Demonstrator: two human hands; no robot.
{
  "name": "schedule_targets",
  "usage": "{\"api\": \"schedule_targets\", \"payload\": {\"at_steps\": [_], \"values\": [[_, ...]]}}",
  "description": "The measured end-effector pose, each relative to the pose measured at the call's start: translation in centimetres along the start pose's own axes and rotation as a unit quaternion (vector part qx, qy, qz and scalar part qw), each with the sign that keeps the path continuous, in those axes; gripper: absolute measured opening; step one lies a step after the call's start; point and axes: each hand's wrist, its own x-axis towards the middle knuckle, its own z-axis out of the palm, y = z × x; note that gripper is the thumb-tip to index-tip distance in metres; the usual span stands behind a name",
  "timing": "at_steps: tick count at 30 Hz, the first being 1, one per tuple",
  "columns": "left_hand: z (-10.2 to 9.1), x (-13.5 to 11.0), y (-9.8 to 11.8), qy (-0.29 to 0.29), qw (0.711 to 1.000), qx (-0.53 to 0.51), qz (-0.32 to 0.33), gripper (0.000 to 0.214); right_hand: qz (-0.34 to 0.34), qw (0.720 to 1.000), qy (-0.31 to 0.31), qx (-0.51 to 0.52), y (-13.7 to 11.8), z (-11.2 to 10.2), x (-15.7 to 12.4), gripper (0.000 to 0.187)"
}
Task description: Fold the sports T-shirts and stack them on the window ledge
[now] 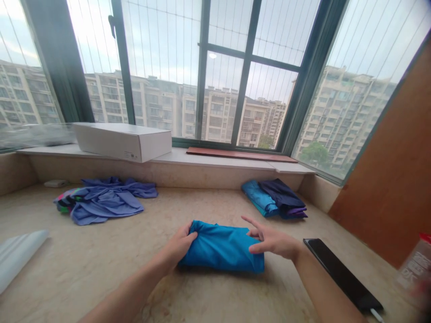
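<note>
A bright blue piece of clothing (222, 246), folded into a rough rectangle, lies on the stone ledge in front of me. My left hand (180, 244) grips its left end, with the thumb on top and the fingers behind. At the right end my right hand (269, 237) is spread, the index finger raised and the thumb over the cloth's edge. Folded clothes (276, 199) in blue, navy and purple are stacked beyond my right hand. A crumpled periwinkle garment (107, 202) with a multicoloured part lies at the back left.
A black phone (340, 271) with a white cable lies to the right, near a clear container (415, 264) with a red top. A white box (123, 141) and a reddish-brown board (240, 154) rest on the windowsill. Something pale and flat (22, 255) lies at the left edge.
</note>
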Motion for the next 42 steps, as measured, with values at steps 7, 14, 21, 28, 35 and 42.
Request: {"api": "schedule_targets", "payload": {"at_steps": [7,14,21,28,35,42], "values": [[-0.3,-0.1,0.1,0.077,0.995,0.034,-0.060,0.066,-0.133,0.959,0.247,-0.044,1.9,2.1,3.7,0.068],[-0.3,-0.2,0.5,0.118,0.988,0.079,-0.055,0.081,-0.174,0.912,0.302,-0.216,3.5,3.6,4.4,0.053],[-0.6,0.3,-0.8,0.151,0.979,0.136,-0.012,0.070,-0.192,0.886,0.313,-0.282,4.1,4.5,4.5,0.047],[-1.0,0.0,-1.1,0.119,0.828,0.447,0.316,0.056,-0.207,0.809,0.341,-0.432,4.1,4.8,4.8,0.036],[0.6,-1.0,-1.5,-0.024,0.747,0.573,0.335,0.049,-0.213,0.818,0.101,-0.524,3.0,5.2,4.5,0.050],[-2.4,0.8,-2.0,0.037,0.773,0.584,0.244,0.043,-0.220,0.820,0.042,-0.526,0.7,7.1,2.2,0.053]]}}
